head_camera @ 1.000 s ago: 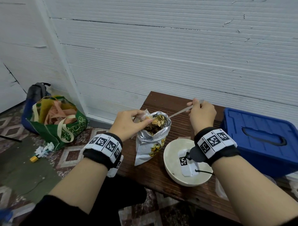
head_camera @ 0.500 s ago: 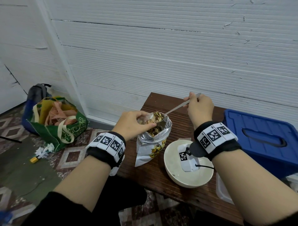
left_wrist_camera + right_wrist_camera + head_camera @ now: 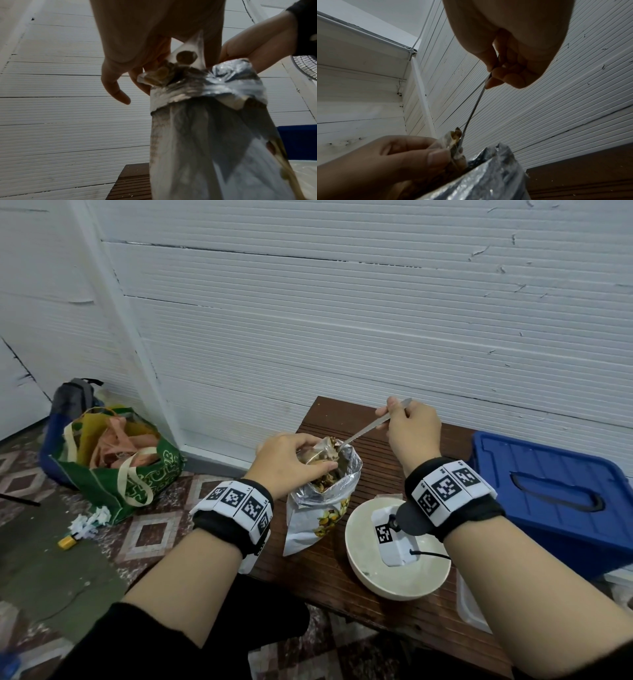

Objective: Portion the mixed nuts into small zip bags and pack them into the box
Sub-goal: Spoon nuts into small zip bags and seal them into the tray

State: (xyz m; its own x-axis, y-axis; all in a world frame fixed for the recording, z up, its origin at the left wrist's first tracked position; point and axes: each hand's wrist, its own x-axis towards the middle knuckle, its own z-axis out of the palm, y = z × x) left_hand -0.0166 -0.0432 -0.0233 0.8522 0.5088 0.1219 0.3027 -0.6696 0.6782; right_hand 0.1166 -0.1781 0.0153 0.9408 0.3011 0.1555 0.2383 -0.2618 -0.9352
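Observation:
An opened foil nut bag (image 3: pixel 320 510) stands on the brown table (image 3: pixel 373 604), its mouth full of mixed nuts. My left hand (image 3: pixel 308 456) hovers over that mouth and pinches a small clear zip bag (image 3: pixel 186 57) holding a few nuts. My right hand (image 3: pixel 399 419) grips the handle of a metal spoon (image 3: pixel 363 433); its bowl end reaches down into the small zip bag (image 3: pixel 454 136) beside my left thumb. The spoon's bowl is hidden. The blue box (image 3: pixel 548 491), lid on, sits at the table's right end.
A white bowl (image 3: pixel 363 573) stands right of the foil bag, under my right wrist. Clear plastic (image 3: pixel 474 607) lies at the table's front right. On the floor to the left are a green shopping bag (image 3: pixel 137 481) and a backpack (image 3: pixel 73 398). A white wall runs close behind.
My right hand has lifted the spoon out of the foil bag and tipped it towards the small zip bag. My left hand has shifted further over the foil bag's mouth.

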